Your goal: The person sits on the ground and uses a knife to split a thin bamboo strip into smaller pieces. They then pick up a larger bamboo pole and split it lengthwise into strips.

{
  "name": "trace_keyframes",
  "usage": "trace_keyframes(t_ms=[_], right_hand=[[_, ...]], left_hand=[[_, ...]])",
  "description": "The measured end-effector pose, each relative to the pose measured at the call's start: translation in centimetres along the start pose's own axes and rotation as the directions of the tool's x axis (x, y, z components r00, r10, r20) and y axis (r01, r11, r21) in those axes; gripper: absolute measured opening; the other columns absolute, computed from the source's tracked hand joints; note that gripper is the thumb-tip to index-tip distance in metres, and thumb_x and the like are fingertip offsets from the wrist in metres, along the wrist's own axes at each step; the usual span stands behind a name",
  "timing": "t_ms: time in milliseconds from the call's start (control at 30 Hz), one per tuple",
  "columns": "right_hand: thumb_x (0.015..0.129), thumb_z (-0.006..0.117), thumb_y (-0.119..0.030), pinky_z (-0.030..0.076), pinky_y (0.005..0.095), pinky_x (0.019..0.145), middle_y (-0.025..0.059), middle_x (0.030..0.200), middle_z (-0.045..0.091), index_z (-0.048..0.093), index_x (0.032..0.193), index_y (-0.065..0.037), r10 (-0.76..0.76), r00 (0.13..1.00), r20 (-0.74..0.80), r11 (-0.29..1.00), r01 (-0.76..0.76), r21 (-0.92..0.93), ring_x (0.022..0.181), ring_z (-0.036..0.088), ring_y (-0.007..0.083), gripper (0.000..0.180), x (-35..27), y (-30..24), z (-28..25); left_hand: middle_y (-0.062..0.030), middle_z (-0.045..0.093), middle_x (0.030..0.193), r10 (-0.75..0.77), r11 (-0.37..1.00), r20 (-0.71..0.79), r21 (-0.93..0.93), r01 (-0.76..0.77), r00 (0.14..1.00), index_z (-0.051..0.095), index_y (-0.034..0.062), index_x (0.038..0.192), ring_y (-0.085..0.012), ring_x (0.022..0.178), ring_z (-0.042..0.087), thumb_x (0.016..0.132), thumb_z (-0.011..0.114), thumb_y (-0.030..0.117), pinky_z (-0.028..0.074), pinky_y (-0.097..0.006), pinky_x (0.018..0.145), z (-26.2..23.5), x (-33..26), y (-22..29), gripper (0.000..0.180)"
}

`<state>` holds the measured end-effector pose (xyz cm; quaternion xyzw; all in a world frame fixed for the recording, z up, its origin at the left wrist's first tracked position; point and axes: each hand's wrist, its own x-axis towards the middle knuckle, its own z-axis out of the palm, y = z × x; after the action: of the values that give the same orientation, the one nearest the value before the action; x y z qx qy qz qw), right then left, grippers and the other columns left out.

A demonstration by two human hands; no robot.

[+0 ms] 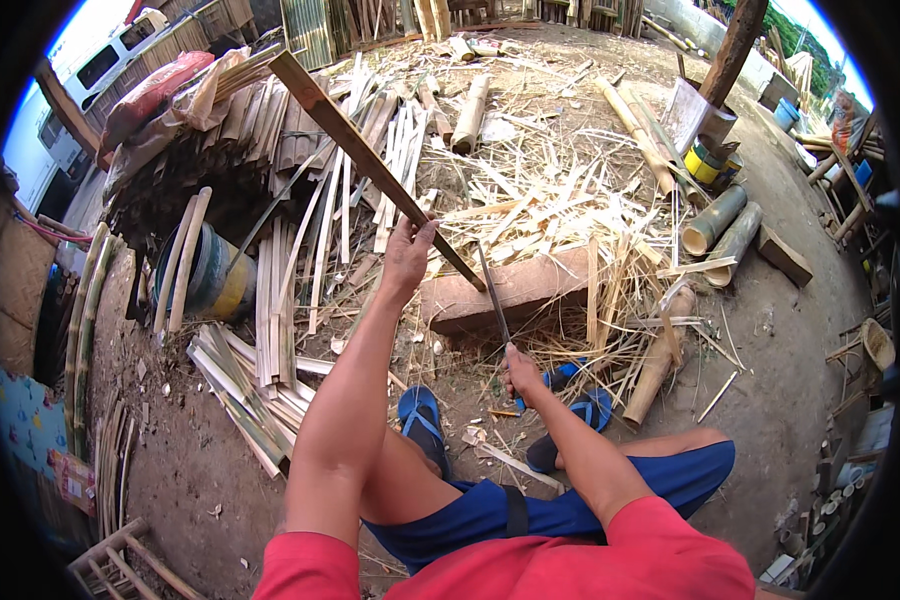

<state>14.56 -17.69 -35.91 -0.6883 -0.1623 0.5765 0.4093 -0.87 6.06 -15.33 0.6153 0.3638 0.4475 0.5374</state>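
A dirt yard (pixel 780 330) spreads around you as you sit, with a heap of pale shavings (pixel 550 205) ahead, on the far side of a reddish-brown block (pixel 540 290). The block lies crosswise in front of your feet, probably as a firm rest. A long bamboo slat (pixel 355 139) slants from far left down to the block, its lower end at the block's near face, likely for steadiness; whether it touches is unclear. The slat looks straight, flat and brown, with a darker edge. Just right of its lower end, your knife (pixel 494 293) points away from you, perhaps to keep the edge clear of your legs. Your left hand (pixel 407 258) has its fingers closed around the slat's lower half; your right hand (pixel 521 374) has its fingers wrapped fully around the knife's handle.
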Motion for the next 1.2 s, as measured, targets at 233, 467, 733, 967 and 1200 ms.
trace_keyframes(t_ms=[233,467,733,967,1200], right_hand=[[0.101,0.048,-0.059,0.039,0.0321,0.041,0.0039,0.061,0.051,0.054,0.091,-0.006,0.0,1.0,-0.02,1.0,0.0,-0.015,0.044,0.047,0.0144,0.054,-3.9,0.3,-2.5],[0.101,0.053,-0.052,0.046,0.0337,0.043,0.0059,0.065,0.054,0.055,0.102,-0.004,-0.011,1.0,-0.006,1.0,0.011,-0.021,0.048,0.053,0.0154,0.048,-5.5,-0.9,-3.0],[0.099,0.06,-0.022,0.052,0.0356,0.05,0.0093,0.081,0.063,0.046,0.126,-0.003,-0.19,0.982,0.003,0.981,0.19,-0.032,0.059,0.064,0.0179,0.036,-7.6,-0.8,-2.5],[0.099,0.052,-0.015,0.049,0.0528,0.073,0.0289,0.094,0.065,0.041,0.135,-0.003,-0.494,0.869,0.029,0.751,0.443,-0.49,0.085,0.063,0.05,0.039,-11.6,-6.9,-0.3],[0.099,0.054,-0.018,0.049,0.0598,0.075,0.0312,0.089,0.066,0.04,0.131,-0.001,-0.837,0.53,0.136,0.414,0.776,-0.476,0.087,0.063,0.0535,0.039,-18.5,-16.1,4.3]], left_hand=[[-0.0062,0.064,0.091,0.113,0.975,-0.4,-0.134,-0.18,0.91,0.03,0.0141,0.153,-0.013,0.074,0.063,0.101,0.059,0.009,0.053,-0.025,0.07,-1.0,2.0,1.3,0.06],[-0.0049,0.064,0.093,0.357,0.689,0.023,0.669,-0.28,0.934,0.065,0.0014,0.11,-0.017,0.077,0.061,0.091,0.075,0.021,0.051,-0.037,0.071,-0.6,-0.7,7.4,0.029],[-0.0063,0.058,0.095,0.308,0.924,-0.159,0.283,-0.256,0.938,0.063,0.0019,0.104,-0.0162,0.08,0.057,0.089,0.073,0.007,0.049,-0.033,0.072,1.4,-1.6,5.9,0.019],[-0.0047,0.057,0.085,0.571,0.761,-0.338,-0.124,-0.637,0.748,0.048,0.0042,0.118,-0.0092,0.061,0.05,0.101,0.053,0.011,0.044,-0.024,0.056,2.2,-2.9,14.3,0.019],[-0.0011,0.043,0.083,0.584,0.778,-0.42,0.043,-0.627,0.695,0.044,0.0044,0.109,-0.0078,0.065,0.04,0.105,0.046,0.013,0.034,-0.025,0.056,4.5,-5.1,15.7,0.01]])
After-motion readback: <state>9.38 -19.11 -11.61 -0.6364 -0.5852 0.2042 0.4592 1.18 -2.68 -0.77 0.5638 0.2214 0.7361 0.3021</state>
